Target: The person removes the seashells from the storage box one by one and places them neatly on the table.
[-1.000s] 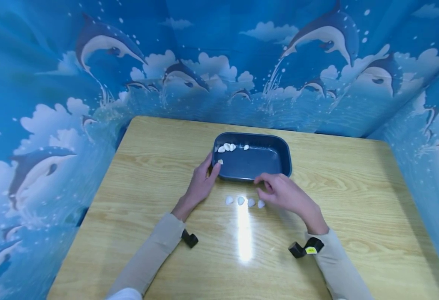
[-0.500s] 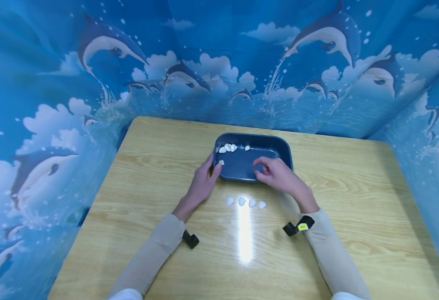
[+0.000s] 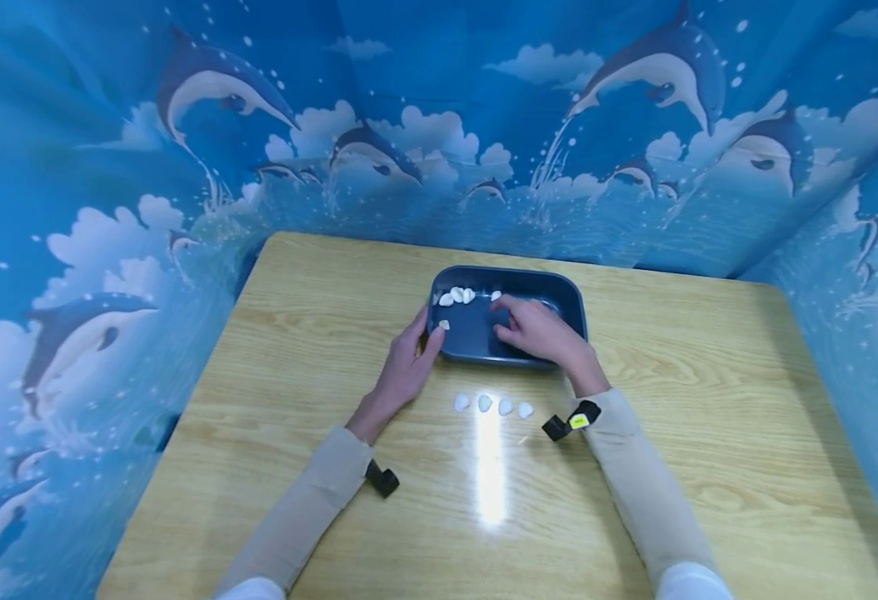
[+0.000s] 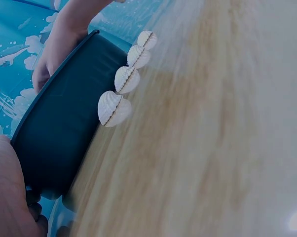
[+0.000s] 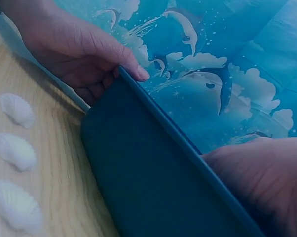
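Observation:
A dark blue rectangular tub (image 3: 475, 337) holds several white seashells (image 3: 457, 295), most of them bunched in its far left corner. My left hand (image 3: 403, 367) grips its left end; the right wrist view shows the thumb over the rim and the fingers outside the wall. Over the rim and inside the tub is my right hand (image 3: 547, 333), thumb and index finger apart. Its index fingertip is right at a single seashell (image 3: 496, 295) by the far wall. Another seashell (image 3: 444, 325) lies near my left thumb. In the right wrist view the tub wall hides my right fingers.
In front of the tub, several pale seashells (image 3: 505, 407) form a row on the wooden table (image 3: 334, 317); the left wrist view shows these shells (image 4: 114, 108) close to the tub's wall. A dolphin-patterned blue curtain (image 3: 439, 125) hangs behind the table and at both sides.
My right hand has moved from the tub's near edge, above the shell row, forward and slightly left to the lone shell inside. The left hand has stayed on the tub's end.

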A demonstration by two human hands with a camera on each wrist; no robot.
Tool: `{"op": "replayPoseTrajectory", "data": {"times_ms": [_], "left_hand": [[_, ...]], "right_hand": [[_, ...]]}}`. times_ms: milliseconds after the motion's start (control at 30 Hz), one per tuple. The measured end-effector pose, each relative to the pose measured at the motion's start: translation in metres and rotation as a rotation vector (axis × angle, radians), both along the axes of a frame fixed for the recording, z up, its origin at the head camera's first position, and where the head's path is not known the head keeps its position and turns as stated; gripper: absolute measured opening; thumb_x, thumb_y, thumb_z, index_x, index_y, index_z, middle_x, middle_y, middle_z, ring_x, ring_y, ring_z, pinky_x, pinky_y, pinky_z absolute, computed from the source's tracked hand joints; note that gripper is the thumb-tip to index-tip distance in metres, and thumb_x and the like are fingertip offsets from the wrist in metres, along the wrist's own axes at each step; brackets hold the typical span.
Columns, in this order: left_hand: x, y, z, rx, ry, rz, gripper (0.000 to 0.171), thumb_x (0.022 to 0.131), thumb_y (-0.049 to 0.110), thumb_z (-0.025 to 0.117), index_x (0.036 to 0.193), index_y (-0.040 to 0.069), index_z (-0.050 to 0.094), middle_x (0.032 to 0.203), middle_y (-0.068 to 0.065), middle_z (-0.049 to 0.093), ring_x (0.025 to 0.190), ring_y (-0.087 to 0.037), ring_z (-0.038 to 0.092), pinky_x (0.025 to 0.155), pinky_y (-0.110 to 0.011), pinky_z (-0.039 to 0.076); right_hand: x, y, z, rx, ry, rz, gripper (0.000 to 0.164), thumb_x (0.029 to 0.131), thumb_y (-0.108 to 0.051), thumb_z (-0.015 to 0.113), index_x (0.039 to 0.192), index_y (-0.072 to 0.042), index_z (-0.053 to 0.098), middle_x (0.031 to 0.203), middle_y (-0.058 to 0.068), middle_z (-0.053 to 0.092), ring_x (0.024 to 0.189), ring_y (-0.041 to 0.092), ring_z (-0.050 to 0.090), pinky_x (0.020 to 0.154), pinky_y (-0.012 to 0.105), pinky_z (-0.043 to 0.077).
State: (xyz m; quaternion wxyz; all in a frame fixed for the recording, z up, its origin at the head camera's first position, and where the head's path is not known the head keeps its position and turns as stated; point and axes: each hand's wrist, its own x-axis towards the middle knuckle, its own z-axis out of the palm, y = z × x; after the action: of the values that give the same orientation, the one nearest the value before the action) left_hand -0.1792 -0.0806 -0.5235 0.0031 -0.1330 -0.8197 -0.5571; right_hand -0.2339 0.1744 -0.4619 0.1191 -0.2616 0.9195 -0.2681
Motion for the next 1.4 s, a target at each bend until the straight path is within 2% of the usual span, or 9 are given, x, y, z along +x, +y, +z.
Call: {"op": "replayPoseTrajectory", "data": {"times_ms": [133, 333, 467, 567, 800, 967, 1100, 1233, 1400], "left_hand": [[0.0, 0.001, 0.001, 0.009, -0.008, -0.001, 0.059, 0.114, 0.031, 0.042, 0.166, 0.012, 0.021, 0.172, -0.011, 0.023, 0.157, -0.018, 0.023, 0.128, -0.04, 0.026], [0.0, 0.002, 0.002, 0.008, -0.023, 0.001, 0.061, 0.114, 0.034, 0.042, 0.167, 0.014, 0.02, 0.172, -0.008, 0.022, 0.157, -0.017, 0.023, 0.128, -0.04, 0.026], [0.001, 0.001, 0.002, 0.01, -0.018, -0.002, 0.061, 0.114, 0.034, 0.042, 0.167, 0.015, 0.02, 0.172, -0.006, 0.023, 0.158, -0.017, 0.023, 0.128, -0.04, 0.026], [0.001, 0.001, 0.002, 0.01, -0.018, -0.001, 0.06, 0.114, 0.034, 0.042, 0.167, 0.013, 0.02, 0.172, -0.007, 0.023, 0.158, -0.018, 0.023, 0.128, -0.04, 0.026], [0.001, 0.001, 0.002, 0.006, -0.017, -0.003, 0.06, 0.114, 0.033, 0.042, 0.166, 0.013, 0.02, 0.172, -0.006, 0.022, 0.158, -0.017, 0.022, 0.128, -0.039, 0.025], [0.001, 0.001, 0.003, 0.011, -0.007, -0.006, 0.06, 0.114, 0.031, 0.042, 0.167, 0.014, 0.021, 0.172, -0.002, 0.022, 0.157, -0.015, 0.023, 0.128, -0.037, 0.024], [0.001, 0.001, 0.003, 0.011, 0.001, -0.006, 0.059, 0.114, 0.03, 0.042, 0.167, 0.013, 0.021, 0.172, -0.001, 0.022, 0.157, -0.014, 0.023, 0.128, -0.037, 0.025], [0.001, 0.001, 0.003, 0.015, 0.0, -0.012, 0.059, 0.114, 0.028, 0.042, 0.167, 0.012, 0.021, 0.172, 0.0, 0.022, 0.157, -0.012, 0.022, 0.128, -0.036, 0.024], [0.0, 0.0, 0.003, 0.009, -0.016, -0.01, 0.059, 0.114, 0.03, 0.042, 0.167, 0.013, 0.02, 0.172, 0.001, 0.021, 0.157, -0.01, 0.021, 0.128, -0.034, 0.024]], "right_hand": [[-0.006, -0.006, -0.003, 0.039, 0.001, -0.001, 0.044, 0.103, -0.017, 0.065, 0.143, -0.003, 0.057, 0.069, 0.001, 0.053, 0.059, 0.017, 0.049, 0.053, 0.032, 0.038], [-0.014, -0.018, 0.004, 0.079, -0.049, 0.005, 0.053, 0.104, -0.017, 0.064, 0.153, -0.004, 0.048, 0.068, 0.005, 0.055, 0.056, 0.017, 0.051, 0.054, 0.032, 0.04], [-0.022, -0.027, 0.014, 0.129, -0.065, 0.017, 0.051, 0.106, -0.019, 0.063, 0.152, -0.004, 0.049, 0.099, 0.012, 0.07, 0.067, 0.016, 0.057, 0.067, 0.034, 0.048], [-0.028, -0.033, 0.02, 0.165, -0.057, 0.018, 0.047, 0.106, -0.02, 0.062, 0.149, -0.004, 0.054, 0.113, 0.013, 0.072, 0.075, 0.018, 0.06, 0.073, 0.038, 0.051], [-0.038, -0.041, 0.013, 0.213, 0.005, 0.015, 0.047, 0.106, -0.018, 0.061, 0.151, -0.007, 0.054, 0.109, 0.01, 0.073, 0.074, 0.019, 0.06, 0.072, 0.038, 0.052], [-0.04, -0.044, 0.006, 0.261, 0.025, -0.003, 0.046, 0.106, -0.019, 0.061, 0.15, -0.008, 0.056, 0.088, 0.008, 0.067, 0.068, 0.019, 0.056, 0.065, 0.037, 0.048], [-0.041, -0.045, 0.005, 0.278, 0.023, -0.005, 0.041, 0.106, -0.019, 0.061, 0.147, -0.01, 0.06, 0.083, 0.007, 0.065, 0.064, 0.018, 0.051, 0.061, 0.035, 0.043], [-0.041, -0.045, 0.004, 0.285, 0.017, 0.005, 0.036, 0.107, -0.02, 0.06, 0.142, -0.012, 0.065, 0.091, 0.008, 0.07, 0.066, 0.018, 0.052, 0.062, 0.035, 0.044], [-0.041, -0.046, 0.004, 0.293, 0.04, -0.005, 0.037, 0.107, -0.021, 0.06, 0.142, -0.01, 0.064, 0.117, 0.011, 0.073, 0.079, 0.021, 0.062, 0.068, 0.039, 0.053]]}}
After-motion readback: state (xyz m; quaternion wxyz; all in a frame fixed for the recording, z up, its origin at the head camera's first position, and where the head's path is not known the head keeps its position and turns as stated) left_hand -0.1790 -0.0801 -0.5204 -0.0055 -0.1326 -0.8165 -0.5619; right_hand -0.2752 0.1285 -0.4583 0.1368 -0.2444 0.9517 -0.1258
